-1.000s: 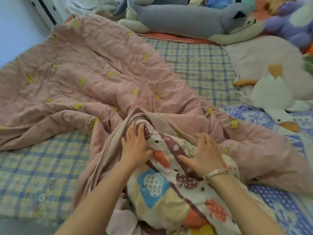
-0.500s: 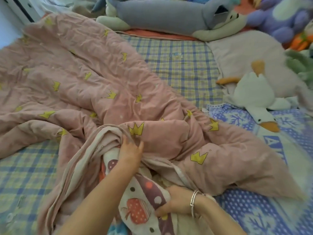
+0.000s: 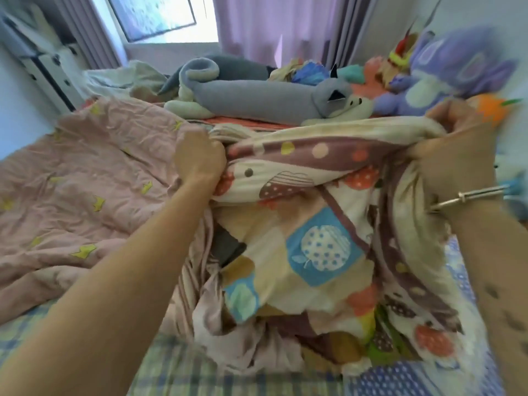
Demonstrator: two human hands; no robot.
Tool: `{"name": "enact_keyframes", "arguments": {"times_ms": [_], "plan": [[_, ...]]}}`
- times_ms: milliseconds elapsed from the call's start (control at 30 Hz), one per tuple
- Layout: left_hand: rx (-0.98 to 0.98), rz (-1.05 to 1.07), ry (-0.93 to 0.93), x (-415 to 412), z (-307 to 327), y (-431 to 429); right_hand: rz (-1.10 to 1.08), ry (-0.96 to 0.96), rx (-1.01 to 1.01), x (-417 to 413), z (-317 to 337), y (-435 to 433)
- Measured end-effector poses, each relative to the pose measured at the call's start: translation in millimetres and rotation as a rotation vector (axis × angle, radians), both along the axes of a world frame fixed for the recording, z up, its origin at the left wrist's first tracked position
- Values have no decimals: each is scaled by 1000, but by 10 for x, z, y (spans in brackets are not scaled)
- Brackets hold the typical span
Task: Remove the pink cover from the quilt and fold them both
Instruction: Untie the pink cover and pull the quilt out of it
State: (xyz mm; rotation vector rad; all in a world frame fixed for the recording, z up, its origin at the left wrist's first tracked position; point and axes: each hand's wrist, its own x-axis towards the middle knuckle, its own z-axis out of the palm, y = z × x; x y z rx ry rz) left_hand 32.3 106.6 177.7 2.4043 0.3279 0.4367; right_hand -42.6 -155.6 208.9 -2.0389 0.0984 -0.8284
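The pink cover (image 3: pixel 85 181) with yellow crowns lies crumpled over the left half of the bed. Out of its opening comes the quilt (image 3: pixel 314 247), cream with coloured apple patches and a purple dotted border. My left hand (image 3: pixel 197 161) grips the cover's opening edge at the quilt's upper left. My right hand (image 3: pixel 454 150), with a silver bangle on the wrist, grips the quilt's top edge at the upper right and holds it raised and stretched. The quilt hangs bunched between my forearms.
Plush toys line the head of the bed: a long grey one (image 3: pixel 257 95) and a purple one (image 3: pixel 445 81). A checked sheet (image 3: pixel 171 372) covers the mattress, with a blue patterned cloth (image 3: pixel 400 378) at the right. A window and curtains stand behind.
Both hands have risen and spread apart, lifting the quilt's top edge up out of the cover. My right hand moved from low on the quilt to high at the right. The view tilted upward.
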Motion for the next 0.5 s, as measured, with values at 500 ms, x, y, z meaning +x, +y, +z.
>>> {"name": "enact_keyframes", "arguments": {"times_ms": [500], "plan": [[113,-353,827,-1014,-2341,43,390,1067,-954,-536,-2547,374]]}}
